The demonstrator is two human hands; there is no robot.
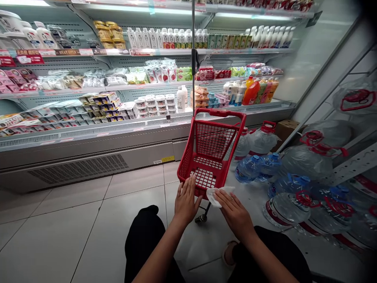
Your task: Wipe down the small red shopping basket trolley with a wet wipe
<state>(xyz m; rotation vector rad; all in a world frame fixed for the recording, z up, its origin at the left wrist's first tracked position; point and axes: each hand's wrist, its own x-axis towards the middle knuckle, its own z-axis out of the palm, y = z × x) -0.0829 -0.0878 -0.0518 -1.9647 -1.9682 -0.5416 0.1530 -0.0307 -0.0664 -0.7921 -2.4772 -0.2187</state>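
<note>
A red plastic shopping cart (216, 162) with grid walls and a grid floor stands in front of me. My left hand (187, 199) lies with its fingers stretched out on the cart's near left edge and holds nothing. At the near right corner, my right hand (235, 212) has a white cloth (214, 197) under its fingers, pressed against the cart's rim. Part of the cloth is hidden beneath the fingers; whether it is paper or fabric I cannot tell. Below the basket, a dark caster (201, 218) shows.
Behind the cart runs a lit refrigerated display (141, 129) with shelves of cartons, bottles and tubs. Large water bottles (287, 210) with red and blue caps crowd the floor on the right. Pale floor tiles (129, 188) extend to the left. My knees flank my arms.
</note>
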